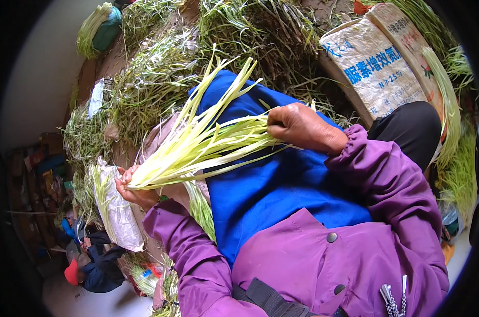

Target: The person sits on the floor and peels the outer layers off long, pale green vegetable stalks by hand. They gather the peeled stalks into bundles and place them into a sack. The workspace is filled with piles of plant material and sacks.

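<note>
A loose bunch of pale yellow-green chives (197, 142), long and flat-leaved, stretches across my lap between my two hands. At its gathered end on the left, my left hand (136, 187) is wrapped round the stalks. My right hand (300, 127) is closed on some of the leaf tips at the other side and draws them out from the rest, which fan upward. Beneath the bunch lies a blue apron (281, 185) over my legs. More of the same leaves (200, 208) lie under my left forearm.
Heaps of tangled green leaves (144, 84) cover the ground ahead and to the left. A printed white sack (376, 68) lies at the far right, with bundled leaves (445, 105) beside it. Another white sack (118, 211) is at left. A person in a red cap (72, 272) works at lower left.
</note>
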